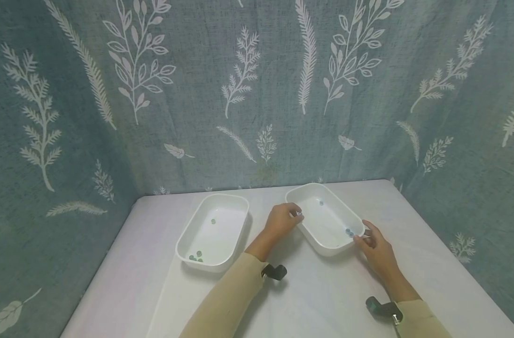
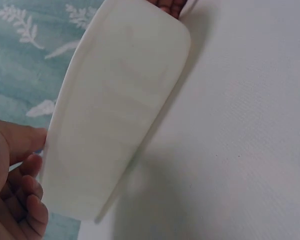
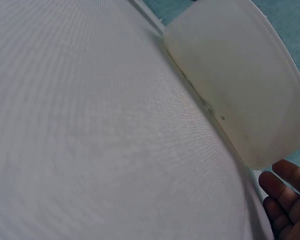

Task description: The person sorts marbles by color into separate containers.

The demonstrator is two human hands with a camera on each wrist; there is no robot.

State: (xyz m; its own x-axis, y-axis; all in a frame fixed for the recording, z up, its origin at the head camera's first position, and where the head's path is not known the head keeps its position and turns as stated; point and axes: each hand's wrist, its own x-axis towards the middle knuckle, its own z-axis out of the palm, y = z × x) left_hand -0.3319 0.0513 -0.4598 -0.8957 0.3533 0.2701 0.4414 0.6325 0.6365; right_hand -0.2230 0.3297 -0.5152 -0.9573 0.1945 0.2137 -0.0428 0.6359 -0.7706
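My left hand (image 1: 281,219) is at the left rim of the right white plastic tray (image 1: 320,241). Its thumb and forefinger pinch a small pale-blue bead (image 1: 299,213), mostly hidden by the fingertips. In the left wrist view, that thumb (image 2: 27,139) overlaps the rim, with the other fingers curled below it. My right hand (image 1: 377,251) grips the same tray at its near right corner, thumb at the rim and fingers around the outside. Inside lie a bluish bead (image 1: 321,203) toward the far end and two more bluish beads (image 1: 349,233) near the right hand.
A second white tray (image 1: 183,234) stands to the left, holding a greenish bead (image 1: 213,221) mid-floor and several beads (image 1: 199,253) in its near left corner. Both trays are on a white-covered table (image 1: 307,300). Patterned teal cloth (image 1: 257,117) rises behind and at both sides.
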